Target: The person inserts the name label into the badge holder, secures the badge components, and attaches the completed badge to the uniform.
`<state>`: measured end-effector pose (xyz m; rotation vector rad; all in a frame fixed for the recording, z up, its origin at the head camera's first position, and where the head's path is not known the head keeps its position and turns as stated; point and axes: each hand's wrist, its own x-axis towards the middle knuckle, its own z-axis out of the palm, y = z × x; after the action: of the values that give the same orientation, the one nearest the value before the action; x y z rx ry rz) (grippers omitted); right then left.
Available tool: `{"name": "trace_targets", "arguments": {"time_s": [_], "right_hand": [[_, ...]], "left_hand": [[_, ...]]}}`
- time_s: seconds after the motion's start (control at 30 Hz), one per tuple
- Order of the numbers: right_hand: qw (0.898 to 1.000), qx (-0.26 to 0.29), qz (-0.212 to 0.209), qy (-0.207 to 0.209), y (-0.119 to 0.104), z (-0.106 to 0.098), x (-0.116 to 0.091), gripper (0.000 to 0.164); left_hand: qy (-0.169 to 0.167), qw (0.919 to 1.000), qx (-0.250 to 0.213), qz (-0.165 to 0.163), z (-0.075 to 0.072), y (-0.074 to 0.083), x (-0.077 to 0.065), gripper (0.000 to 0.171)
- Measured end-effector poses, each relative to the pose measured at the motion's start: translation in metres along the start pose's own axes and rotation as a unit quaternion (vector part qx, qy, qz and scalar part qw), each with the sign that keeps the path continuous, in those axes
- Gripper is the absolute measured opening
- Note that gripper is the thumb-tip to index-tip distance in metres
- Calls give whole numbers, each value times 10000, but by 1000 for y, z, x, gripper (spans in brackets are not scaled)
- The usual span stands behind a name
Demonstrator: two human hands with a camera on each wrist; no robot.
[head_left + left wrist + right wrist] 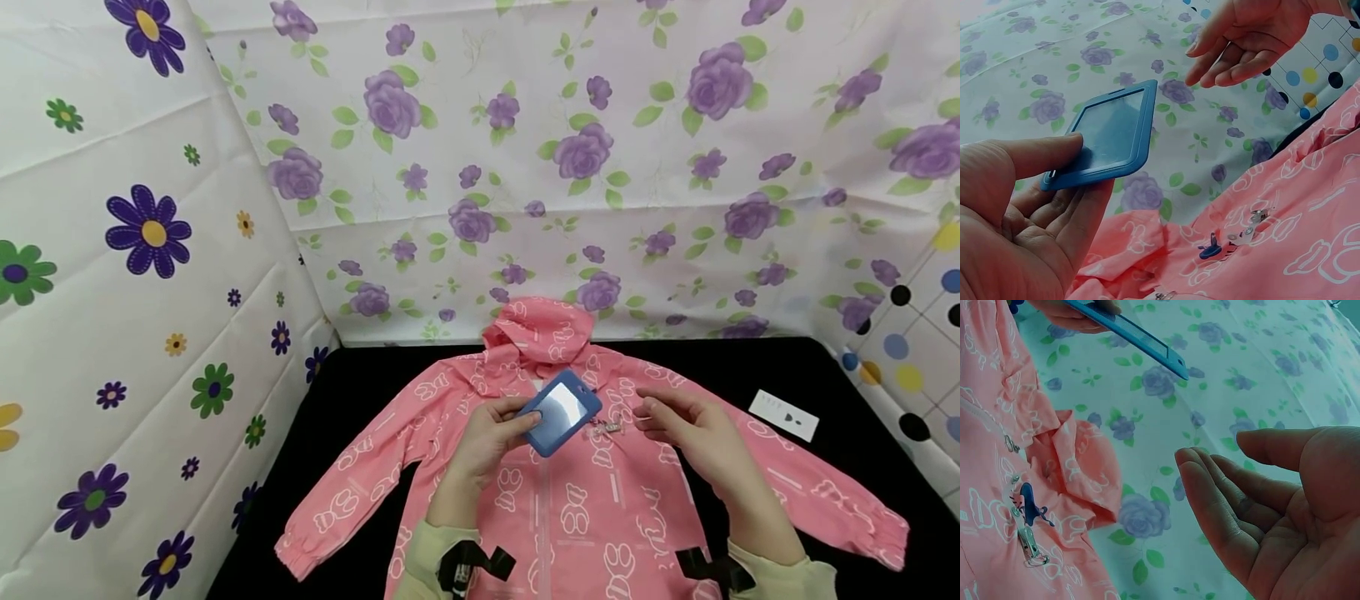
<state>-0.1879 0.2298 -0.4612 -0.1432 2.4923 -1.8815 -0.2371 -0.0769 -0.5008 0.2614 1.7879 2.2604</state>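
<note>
My left hand (pixel 483 437) pinches a blue badge holder (pixel 562 414) by one edge, thumb on its clear window and fingers beneath, holding it tilted above a pink hooded jacket (pixel 517 500). A small slot shows at the holder's far end. To its right is my right hand (pixel 690 429), fingers relaxed and slightly bent with nothing in them; the palm shows in the right wrist view. On the jacket's chest lies a small metal clip (pixel 1032 547) with a dark blue piece (pixel 1032 503) beside it. The jacket is spread face up, sleeves out to both sides, with white line prints.
A white card (pixel 783 415) with small dark marks lies by the jacket's sleeve on the right. Under everything is a black tabletop (pixel 375 367). White cloth walls (pixel 525 167) with purple roses and other prints close off the back and sides.
</note>
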Motion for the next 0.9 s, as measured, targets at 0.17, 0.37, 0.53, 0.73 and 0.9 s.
{"name": "trace_targets", "arguments": {"time_s": [0.17,0.37,0.53,0.73,0.9], "right_hand": [[10000,38,-2,-15,0,-2,-1,55],[10000,7,45,-34,-2,-1,-2,53],[9997,164,84,-172,-5,5,-2,52],[9970,639,-39,-444,-8,13,-4,45],[9951,802,-35,-586,-8,16,-4,45]], "left_hand": [[-89,9999,71,-3,0,1,0,38],[-71,9997,200,105,1,1,-2,34],[243,9987,376,249,5,1,-2,31],[801,9882,860,987,11,2,-1,20],[1115,9757,1000,1598,16,4,-4,13]]}}
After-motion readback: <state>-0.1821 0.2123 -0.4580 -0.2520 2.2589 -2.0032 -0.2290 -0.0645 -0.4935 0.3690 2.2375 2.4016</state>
